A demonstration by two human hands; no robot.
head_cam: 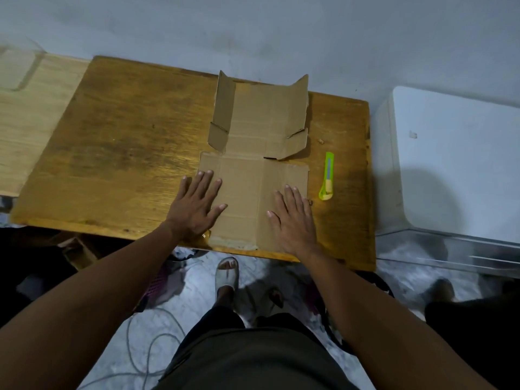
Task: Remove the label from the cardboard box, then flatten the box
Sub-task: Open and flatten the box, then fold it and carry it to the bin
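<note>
The brown cardboard box [253, 175] lies opened out on the wooden table [126, 153], its near panels flat and its far side flaps still bent upward. My left hand [197, 209] presses palm-down with spread fingers on the near left edge of the cardboard, half on the table. My right hand [292, 218] presses flat on the near right panel. No label shows on the visible cardboard face. A pale torn strip runs along the cardboard's near edge.
A green utility knife [326, 178] lies on the table just right of the cardboard. A white appliance [450, 164] stands beside the table's right edge. A lighter wooden surface [33, 108] adjoins on the left. Cables [146, 347] lie on the floor by my foot.
</note>
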